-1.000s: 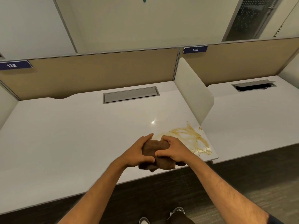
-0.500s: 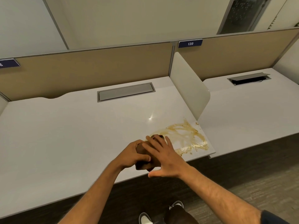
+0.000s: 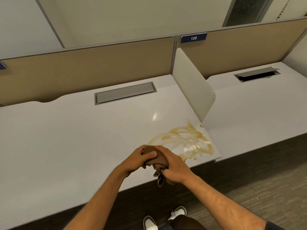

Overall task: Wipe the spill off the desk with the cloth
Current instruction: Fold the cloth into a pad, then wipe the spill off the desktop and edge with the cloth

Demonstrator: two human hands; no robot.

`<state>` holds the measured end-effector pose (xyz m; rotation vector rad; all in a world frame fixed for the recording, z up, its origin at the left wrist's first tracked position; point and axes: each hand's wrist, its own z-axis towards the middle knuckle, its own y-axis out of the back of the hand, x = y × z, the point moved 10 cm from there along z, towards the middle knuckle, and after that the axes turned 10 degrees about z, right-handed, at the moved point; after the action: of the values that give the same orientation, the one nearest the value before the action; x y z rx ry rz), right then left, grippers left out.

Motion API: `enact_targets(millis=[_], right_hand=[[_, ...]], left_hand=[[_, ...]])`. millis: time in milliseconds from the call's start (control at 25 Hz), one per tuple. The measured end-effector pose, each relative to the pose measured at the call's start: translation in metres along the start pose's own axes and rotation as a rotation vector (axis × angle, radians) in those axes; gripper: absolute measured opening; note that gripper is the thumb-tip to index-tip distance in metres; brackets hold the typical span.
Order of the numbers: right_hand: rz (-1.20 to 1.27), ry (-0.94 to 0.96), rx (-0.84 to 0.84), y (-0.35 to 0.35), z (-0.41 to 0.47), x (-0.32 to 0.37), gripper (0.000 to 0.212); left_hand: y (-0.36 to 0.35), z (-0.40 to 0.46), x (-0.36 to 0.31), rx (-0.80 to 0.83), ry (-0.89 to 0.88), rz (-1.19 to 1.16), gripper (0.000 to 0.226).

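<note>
Two hands hold one bunched brown cloth (image 3: 156, 159) above the near edge of the white desk (image 3: 66, 138). The left hand (image 3: 138, 159) wraps the cloth's left end, its thumb laid across the top and its fingers curled around the far side. The right hand (image 3: 172, 166) closes on the cloth's right part, knuckles up, and a loose tail of fabric hangs from under it, past the desk's front edge. Whether the cloth touches the desk surface is hard to tell, since the hands cover its underside.

The spill (image 3: 184, 140), a tan smear of curved streaks with a paler, foamy patch near the front, lies on the right near corner of the desk, just beyond and to the right of the hands. Its nearest streak reaches the cloth's far side.

A white divider panel (image 3: 191, 87) stands upright along the desk's right edge, with a second desk (image 3: 257, 110) beyond it. A closed grey cable hatch (image 3: 125, 94) sits in the desk near the tan back screen (image 3: 83, 70), and a blue label reading 139 (image 3: 193, 38) is on the screen's top. White shoes (image 3: 166, 218) show on the floor below.
</note>
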<state>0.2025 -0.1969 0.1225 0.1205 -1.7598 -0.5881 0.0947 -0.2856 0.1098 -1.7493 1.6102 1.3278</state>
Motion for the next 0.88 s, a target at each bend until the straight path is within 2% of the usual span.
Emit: enact_targets(millis=[200,320,440,560,880], right_hand=[[0.265,-0.164,-0.181,0.035,0.006,-0.045,0.037],[0.437,-0.244,-0.281,0.046,0.002,-0.066,0.023],[0.53,-0.351,-0.355,0.047,-0.007,-0.08,0.019],[0.58,-0.418,-0.455,0.04,-0.016,-0.089,0.014],[0.475,-0.618,-0.65,-0.041,-0.021,-0.109,0.034]], left_hand=[[0.008,0.022,0.015,-0.064,0.087,0.095,0.044],[0.018,0.028,0.031,-0.13,0.101,0.208,0.056],[0.024,0.031,0.043,-0.124,0.069,0.417,0.077],[0.038,0.042,0.049,-0.058,-0.014,0.591,0.088],[0.068,0.062,0.13,0.145,-0.111,0.961,0.092]])
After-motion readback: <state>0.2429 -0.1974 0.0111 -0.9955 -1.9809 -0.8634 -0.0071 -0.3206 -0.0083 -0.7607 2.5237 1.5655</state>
